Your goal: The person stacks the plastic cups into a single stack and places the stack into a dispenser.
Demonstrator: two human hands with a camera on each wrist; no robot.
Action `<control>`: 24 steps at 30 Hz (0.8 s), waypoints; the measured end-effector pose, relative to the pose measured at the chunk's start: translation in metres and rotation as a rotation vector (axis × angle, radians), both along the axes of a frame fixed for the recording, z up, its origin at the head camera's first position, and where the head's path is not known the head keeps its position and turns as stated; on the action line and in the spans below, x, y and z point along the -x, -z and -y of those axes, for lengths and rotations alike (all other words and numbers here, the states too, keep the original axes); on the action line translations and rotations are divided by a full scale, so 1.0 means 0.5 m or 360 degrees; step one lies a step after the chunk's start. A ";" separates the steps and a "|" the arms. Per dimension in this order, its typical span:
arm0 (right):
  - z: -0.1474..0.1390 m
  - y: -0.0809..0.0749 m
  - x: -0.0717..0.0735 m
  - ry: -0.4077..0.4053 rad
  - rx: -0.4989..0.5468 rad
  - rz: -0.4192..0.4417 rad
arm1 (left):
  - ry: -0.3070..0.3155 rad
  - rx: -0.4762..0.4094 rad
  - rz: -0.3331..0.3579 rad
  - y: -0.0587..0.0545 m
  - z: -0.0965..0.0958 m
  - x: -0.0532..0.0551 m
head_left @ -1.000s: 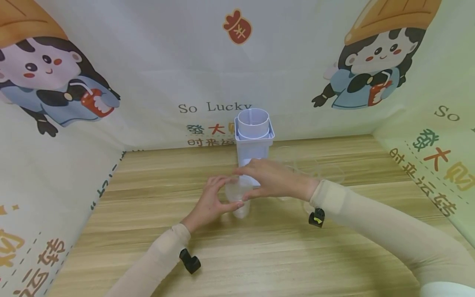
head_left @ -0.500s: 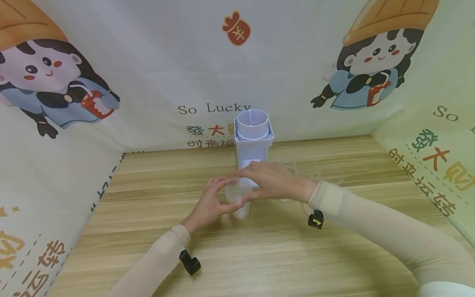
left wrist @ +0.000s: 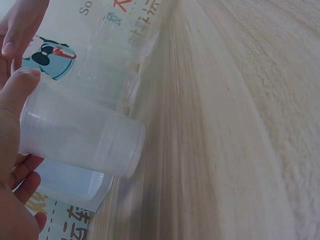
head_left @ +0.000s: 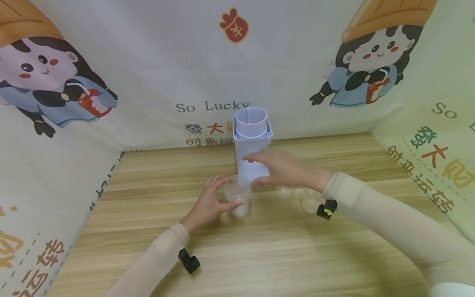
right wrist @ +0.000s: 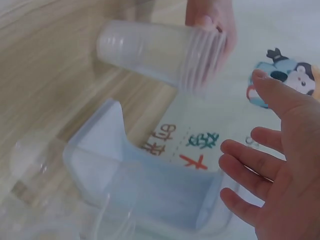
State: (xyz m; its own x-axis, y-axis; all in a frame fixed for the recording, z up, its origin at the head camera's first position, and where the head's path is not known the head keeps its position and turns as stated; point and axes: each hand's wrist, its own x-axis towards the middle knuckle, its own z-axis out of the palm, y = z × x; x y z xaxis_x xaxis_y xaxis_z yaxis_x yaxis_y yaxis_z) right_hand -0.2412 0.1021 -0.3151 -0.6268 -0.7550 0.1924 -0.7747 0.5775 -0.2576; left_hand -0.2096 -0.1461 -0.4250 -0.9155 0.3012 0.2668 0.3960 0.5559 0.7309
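My left hand (head_left: 208,206) grips a stack of clear plastic cups (head_left: 237,193) near its top, thumb on the near side and fingers on the far side. Several nested rims of the cup stack (right wrist: 200,57) show in the right wrist view. The stack stands upright close over the table. My right hand (head_left: 287,168) is just right of it, fingers spread and holding nothing; its palm side (right wrist: 295,165) shows in the right wrist view. Behind both hands stands a tall pale-lilac cup holder (head_left: 245,149) with a round tube in its square top; the right hand partly covers it.
Several other clear cups (head_left: 310,203) stand right of the holder, partly behind my right forearm. The wood-grain table (head_left: 237,260) meets a printed cloth backdrop (head_left: 159,90) at the back and both sides.
My right hand has let go of the cup stack and shifted right and slightly up, its fingers opening. The left hand still holds the stack in nearly the same spot.
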 end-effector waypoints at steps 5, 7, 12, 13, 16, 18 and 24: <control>-0.046 -0.016 0.009 0.0116 -0.0007 0.0011 | -0.0009 0.0022 0.0013 -0.004 -0.001 -0.001; -0.064 -0.019 0.011 0.0162 -0.0011 0.0024 | -0.0007 0.0039 0.0010 -0.007 -0.001 -0.002; -0.106 -0.019 0.013 0.0245 -0.0047 0.0042 | 0.0013 0.0092 -0.0016 -0.015 -0.001 -0.005; -0.113 -0.018 0.012 0.0259 -0.0064 0.0040 | 0.0017 0.0103 -0.0021 -0.017 -0.001 -0.006; -0.131 -0.010 0.010 0.0297 -0.0127 0.0032 | 0.0034 0.0113 -0.0009 -0.017 -0.001 -0.008; -0.141 -0.002 0.010 0.0316 -0.0160 0.0026 | 0.0044 0.0109 0.0006 -0.017 -0.002 -0.010; -0.152 0.022 0.014 0.0353 -0.0170 0.0053 | 0.0050 0.0072 -0.0007 -0.019 -0.011 -0.012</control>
